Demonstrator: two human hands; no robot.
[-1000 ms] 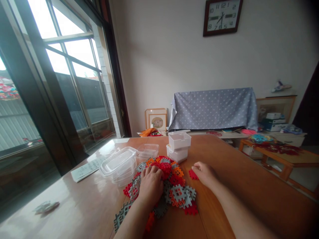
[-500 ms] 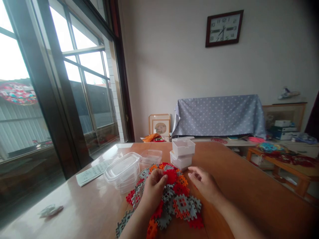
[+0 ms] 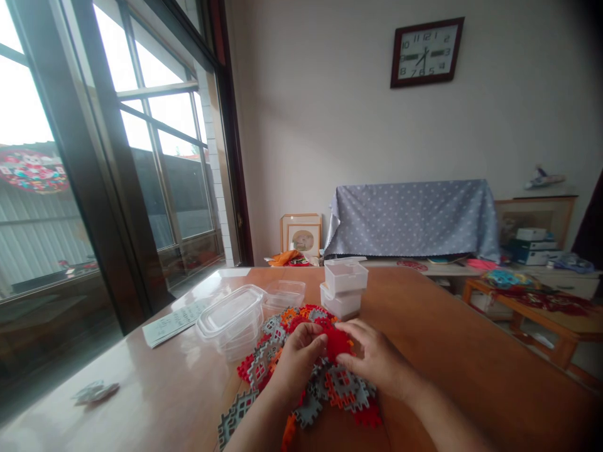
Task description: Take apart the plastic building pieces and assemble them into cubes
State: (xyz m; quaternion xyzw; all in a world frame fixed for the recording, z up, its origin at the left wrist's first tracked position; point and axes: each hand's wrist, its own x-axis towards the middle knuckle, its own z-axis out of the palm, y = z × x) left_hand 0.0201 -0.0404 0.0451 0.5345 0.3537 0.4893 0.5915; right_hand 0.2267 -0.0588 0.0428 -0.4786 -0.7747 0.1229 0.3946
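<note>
My left hand [image 3: 301, 355] is closed in a pinch on a red plastic interlocking tile [image 3: 338, 344]. At the tile's right edge is my right hand [image 3: 377, 358], its thumb and fingers curved round that side. Below and around both hands lies a pile of toothed interlocking tiles, among them a grey one [image 3: 308, 408] and another red one [image 3: 369, 414]. Grey, red and orange pieces overlap one another on the wooden table [image 3: 447, 351]. The hands cover the middle of the pile.
Two stacked white plastic boxes [image 3: 345, 276] stand behind the pile. To the left are clear lidded containers [image 3: 230, 317], another clear tub [image 3: 285, 294], a written sheet [image 3: 172, 323] and a small clear packet [image 3: 97, 392]. A low wooden table [image 3: 570, 326] stands at the right.
My right hand has moved left and come up to the red tile. My left hand has shifted slightly right with the tile, which now sits between both hands.
</note>
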